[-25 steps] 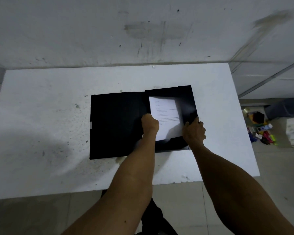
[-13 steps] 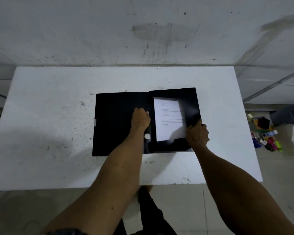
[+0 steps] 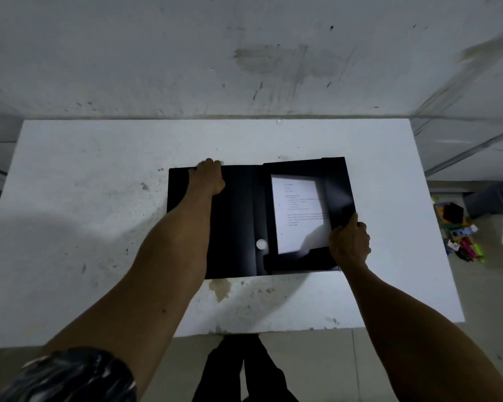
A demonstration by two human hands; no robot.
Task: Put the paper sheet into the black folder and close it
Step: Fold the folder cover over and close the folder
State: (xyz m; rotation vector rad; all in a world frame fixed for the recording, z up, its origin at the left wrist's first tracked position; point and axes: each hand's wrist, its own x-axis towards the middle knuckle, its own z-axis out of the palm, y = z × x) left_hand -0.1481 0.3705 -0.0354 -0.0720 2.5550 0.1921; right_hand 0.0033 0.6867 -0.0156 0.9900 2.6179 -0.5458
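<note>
The black folder (image 3: 238, 221) lies open and flat on the white table (image 3: 79, 216). A printed paper sheet (image 3: 298, 210) rests in its right half, framed by the inner flaps. My left hand (image 3: 206, 177) grips the far edge of the folder's left cover, fingers curled over it. My right hand (image 3: 349, 242) presses on the folder's right flap near the front right corner, beside the sheet. A small round silver button (image 3: 261, 244) shows near the folder's spine.
The table stands against a stained grey wall (image 3: 244, 53). Its front edge runs close to my legs. On the floor to the right lie coloured markers and small items (image 3: 462, 245) and a dark bin (image 3: 494, 198).
My left hand has left the sheet, slid left across the cover and taken hold of its far edge. The right hand stays on the right flap.
</note>
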